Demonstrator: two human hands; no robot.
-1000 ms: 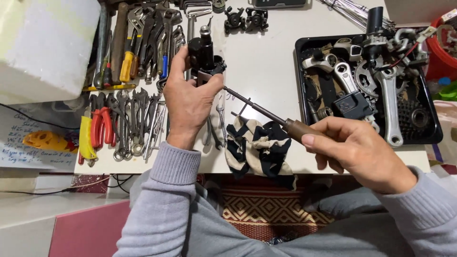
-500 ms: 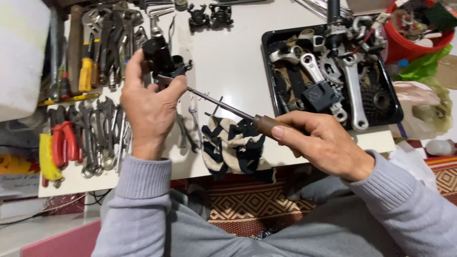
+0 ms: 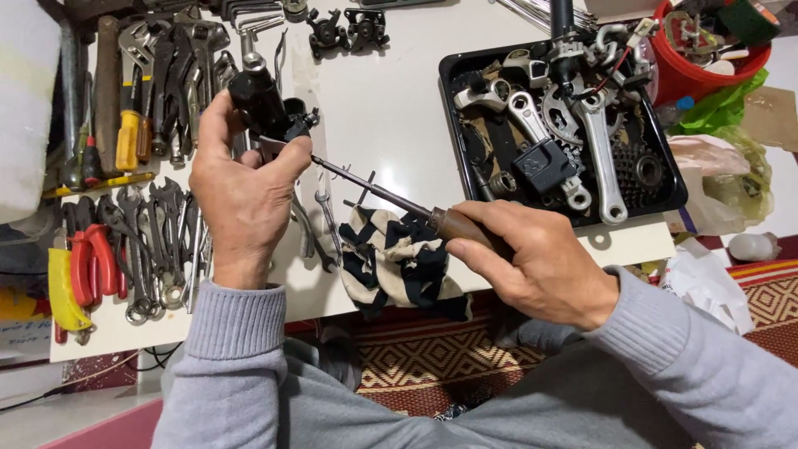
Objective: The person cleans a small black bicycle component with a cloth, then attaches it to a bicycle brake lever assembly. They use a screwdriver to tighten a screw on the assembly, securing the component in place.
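Fingers as before around brake lever, screwdriver tip against it.

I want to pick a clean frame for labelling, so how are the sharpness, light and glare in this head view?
Head view: sharp across the left hand, black part, screwdriver and right hand; no motion blur shows. Light is even and soft, with faint shadows on the white table. Slight glare on the metal cranks in the black tray. The white block at left is nearly blown out.
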